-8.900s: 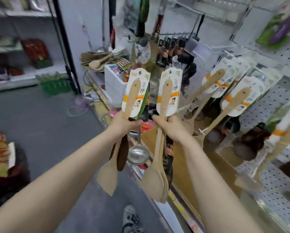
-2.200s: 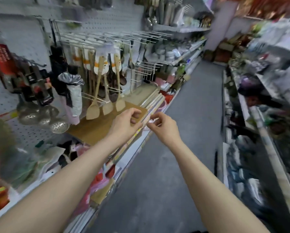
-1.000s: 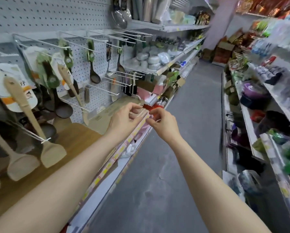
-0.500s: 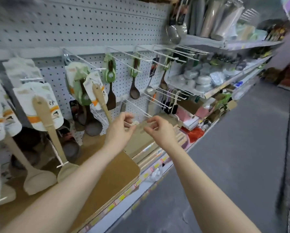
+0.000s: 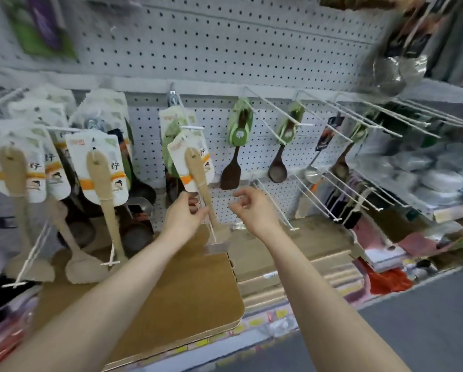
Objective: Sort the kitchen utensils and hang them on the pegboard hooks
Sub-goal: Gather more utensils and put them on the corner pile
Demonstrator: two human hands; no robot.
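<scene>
My left hand [image 5: 183, 218] pinched the handle of the hanging wooden spatula [image 5: 198, 173]; at its 3 o'clock my right hand [image 5: 252, 208] was loosely curled, grasping nothing.

Retail shop, kitchenware aisle. Shown by white pegboard [image 5: 225, 44] wall set with long wire hooks [image 5: 304, 124], carded wooden spatulas [image 5: 101, 178] hung in repeated rows at left, dark spoons [image 5: 277, 171] and steel ladles [image 5: 394, 73] farther right, and yellow price labels [image 5: 255, 322] along the near shelf edge.

white dotted pegboard [image 5: 225, 44], pale wooden spatulas [image 5: 101, 183], orange-banded white cards [image 5: 96, 157]
</scene>
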